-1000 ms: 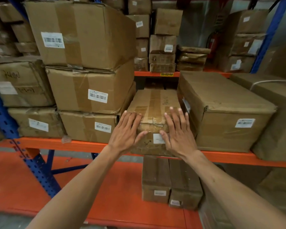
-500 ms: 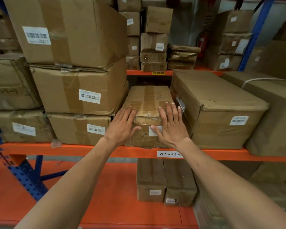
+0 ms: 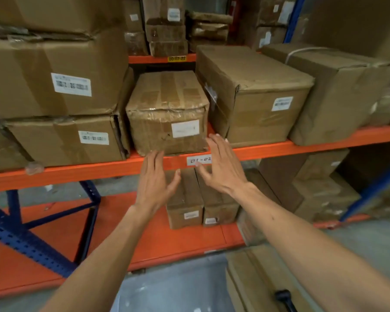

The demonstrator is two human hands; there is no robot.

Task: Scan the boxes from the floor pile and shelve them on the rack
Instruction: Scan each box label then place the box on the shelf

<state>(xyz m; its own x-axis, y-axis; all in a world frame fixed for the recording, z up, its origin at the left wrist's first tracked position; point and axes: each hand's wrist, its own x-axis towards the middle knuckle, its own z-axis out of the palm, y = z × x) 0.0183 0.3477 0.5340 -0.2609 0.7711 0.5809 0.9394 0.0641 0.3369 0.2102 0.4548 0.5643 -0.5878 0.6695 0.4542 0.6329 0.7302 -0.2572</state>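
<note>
A small taped cardboard box [image 3: 167, 113] with a white label sits on the orange rack shelf [image 3: 268, 149], wedged between a stack of larger boxes on the left and a long box on the right. My left hand [image 3: 154, 188] hovers just below the shelf beam, fingers straight, holding nothing. My right hand [image 3: 221, 165] is beside it in front of the beam, fingers spread, its fingertips near the box's lower right corner. Neither hand touches the box.
Large labelled boxes [image 3: 54, 82] are stacked to the left, and a long box [image 3: 257, 93] and a tied box [image 3: 338, 91] stand to the right. Two small boxes [image 3: 200, 199] lie on the lower orange shelf. A box with a dark tool [image 3: 282, 296] on it sits on the floor at bottom right. Blue uprights [image 3: 16, 230] frame the rack.
Both hands came off the small box's front and drew back and down below the shelf beam. The box stays pushed in on the shelf. The view dropped lower.
</note>
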